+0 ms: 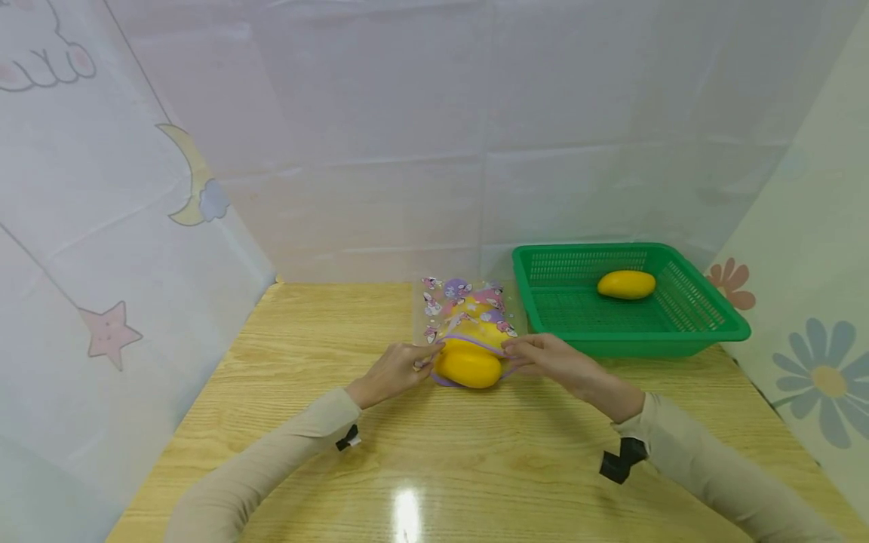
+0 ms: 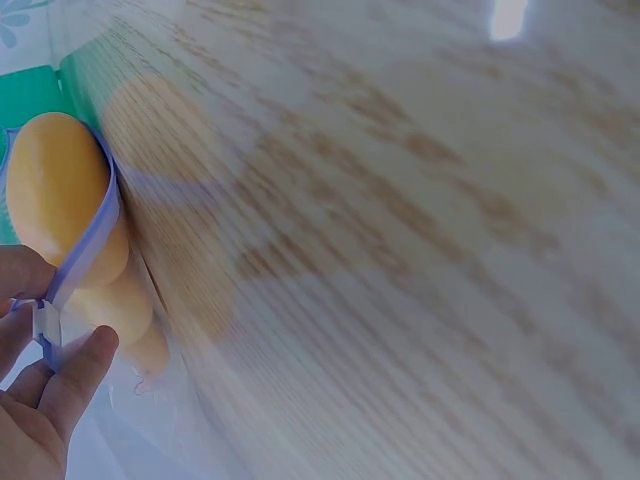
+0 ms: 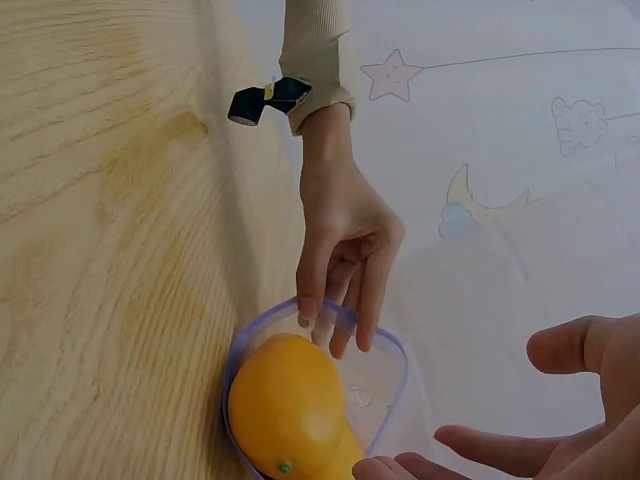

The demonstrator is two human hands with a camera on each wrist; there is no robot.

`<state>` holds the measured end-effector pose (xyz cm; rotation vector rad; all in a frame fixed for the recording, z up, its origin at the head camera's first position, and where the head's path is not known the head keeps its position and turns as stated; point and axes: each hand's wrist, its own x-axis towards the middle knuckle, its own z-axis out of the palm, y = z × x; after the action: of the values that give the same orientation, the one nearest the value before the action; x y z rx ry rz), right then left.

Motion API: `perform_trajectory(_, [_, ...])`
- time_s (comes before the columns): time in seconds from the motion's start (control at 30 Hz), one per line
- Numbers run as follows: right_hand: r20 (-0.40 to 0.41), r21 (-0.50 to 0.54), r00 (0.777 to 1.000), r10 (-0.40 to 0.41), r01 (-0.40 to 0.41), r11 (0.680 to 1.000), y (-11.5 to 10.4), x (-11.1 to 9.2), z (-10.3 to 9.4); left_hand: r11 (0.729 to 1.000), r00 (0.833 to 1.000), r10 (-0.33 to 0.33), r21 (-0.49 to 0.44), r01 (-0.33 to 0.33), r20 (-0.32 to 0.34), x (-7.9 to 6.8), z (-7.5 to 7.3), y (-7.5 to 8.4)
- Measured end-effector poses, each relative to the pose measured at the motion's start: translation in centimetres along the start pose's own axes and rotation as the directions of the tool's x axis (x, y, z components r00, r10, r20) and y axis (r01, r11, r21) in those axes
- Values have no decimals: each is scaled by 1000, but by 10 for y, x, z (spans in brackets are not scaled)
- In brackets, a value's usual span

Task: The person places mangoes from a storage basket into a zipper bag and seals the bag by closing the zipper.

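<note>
A clear zip bag with cartoon prints and a purple edge lies on the table, its mouth facing the person. Inside the mouth sits a yellow mango; more yellow fruit shows deeper in the bag. The left hand pinches the bag's edge beside a white slider. On the other side of the mouth is the right hand, close to the purple edge. Its thumb and fingers stand apart in the right wrist view, though some fingertips are cut off by the frame.
Right of the bag stands a green plastic basket holding another yellow mango. The wooden table meets printed cloth walls at the back and sides. Black devices are strapped at the wrists.
</note>
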<state>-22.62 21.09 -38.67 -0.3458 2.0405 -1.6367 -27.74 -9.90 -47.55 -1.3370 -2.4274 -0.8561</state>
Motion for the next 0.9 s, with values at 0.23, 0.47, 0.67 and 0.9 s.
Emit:
perform_trajectory(0.23, [9, -55, 1000, -9, 10, 998, -5, 1, -12, 1000, 1000, 12, 3, -12, -1, 0, 0, 0])
perform_trajectory(0.47, [7, -89, 1000, -11, 11, 996, -12, 2, -23, 1000, 1000, -14, -9, 14, 11, 0, -1, 0])
perform_trajectory(0.67, [-1, -98, 1000, -21, 21, 995, -14, 4, -31, 1000, 1000, 3, 12, -3, 6, 0, 0, 0])
perform_trajectory(0.9, [-7, -124, 999, -34, 33, 992, -16, 5, -41, 1000, 1000, -1, 15, 1, 9, 1, -1, 1])
